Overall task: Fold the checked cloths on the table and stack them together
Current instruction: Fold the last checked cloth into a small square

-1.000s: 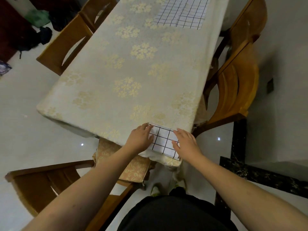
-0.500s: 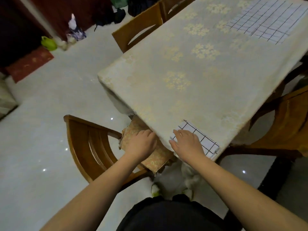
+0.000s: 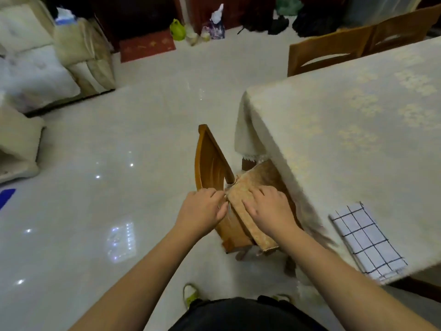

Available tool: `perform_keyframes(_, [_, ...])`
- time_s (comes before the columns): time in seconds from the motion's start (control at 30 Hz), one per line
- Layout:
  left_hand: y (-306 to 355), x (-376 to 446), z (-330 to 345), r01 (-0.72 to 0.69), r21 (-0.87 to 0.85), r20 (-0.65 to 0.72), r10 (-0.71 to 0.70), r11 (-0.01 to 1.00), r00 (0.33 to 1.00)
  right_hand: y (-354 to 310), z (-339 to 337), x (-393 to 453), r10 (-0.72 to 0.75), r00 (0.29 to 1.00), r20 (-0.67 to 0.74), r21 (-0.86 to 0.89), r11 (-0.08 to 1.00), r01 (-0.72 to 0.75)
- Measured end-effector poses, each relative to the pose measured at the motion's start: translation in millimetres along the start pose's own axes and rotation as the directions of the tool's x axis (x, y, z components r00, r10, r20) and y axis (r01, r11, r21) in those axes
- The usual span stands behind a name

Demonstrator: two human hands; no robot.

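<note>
Both hands off folded checked cloth (image 3: pixel 368 240) | L hand (image 3: pixel 202 209) curled, hold unclear; R hand (image 3: pixel 269 209) flat on chair cushion (image 3: pixel 253 225) | risk: cloth right of R hand overhangs table (image 3: pixel 346 130) edge, may slip.

One folded checked cloth (image 3: pixel 368 240) lay on the one table (image 3: pixel 358 130), which wore a single floral tablecloth. Three wooden chairs showed: one (image 3: pixel 212 168) beside the table's near corner with one patterned seat cushion (image 3: pixel 253 187) on it, and two (image 3: pixel 327 52) (image 3: pixel 403 27) at the far side. Two hands were in view, the left hand (image 3: pixel 202 209) and the right hand (image 3: pixel 269 209). One red mat (image 3: pixel 146 45) lay on the floor, and one green bag (image 3: pixel 177 29) stood beside it.
</note>
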State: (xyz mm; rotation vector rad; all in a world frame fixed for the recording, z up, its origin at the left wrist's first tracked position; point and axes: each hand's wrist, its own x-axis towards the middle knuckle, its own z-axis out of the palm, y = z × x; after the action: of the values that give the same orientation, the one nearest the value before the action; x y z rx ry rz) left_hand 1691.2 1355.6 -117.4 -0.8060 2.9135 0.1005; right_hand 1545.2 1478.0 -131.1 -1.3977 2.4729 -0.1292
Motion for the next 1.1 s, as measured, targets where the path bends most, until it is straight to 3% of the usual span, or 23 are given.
perform_keyframes(0.13, [-82, -40, 2, 0.134, -0.049, -0.015, -0.135, 0.990, 0.991, -96, -3, 23, -0.028, 0.999, -0.021, 0.058, 0.998, 0.029])
perform_keyframes(0.27, [-166, -80, 4, 0.202, -0.057, -0.006, -0.203, 0.978, 0.979, -189, 1, 37, -0.111, 0.994, -0.017, 0.002, 0.994, 0.111])
perform_keyframes(0.43, [-239, -115, -2, 0.320, -0.050, 0.000, -0.320, 0.946, 0.947, -267, 13, 54, -0.210, 0.976, 0.055, 0.005, 0.978, 0.210])
perform_keyframes(0.6, [-281, -120, -7, 0.421, -0.094, 0.027, -0.420, 0.902, 0.907, -297, 17, 88, -0.272, 0.958, 0.094, -0.104, 0.954, 0.281])
perform_keyframes(0.73, [-302, -100, -13, 0.416, -0.093, 0.015, -0.417, 0.904, 0.909, -304, 19, 124, -0.250, 0.963, 0.103, -0.124, 0.957, 0.262])
perform_keyframes(1.1, [-386, 45, -41, 0.375, -0.029, 0.063, -0.373, 0.927, 0.926, -303, -6, 276, -0.197, 0.978, 0.068, -0.051, 0.978, 0.200])
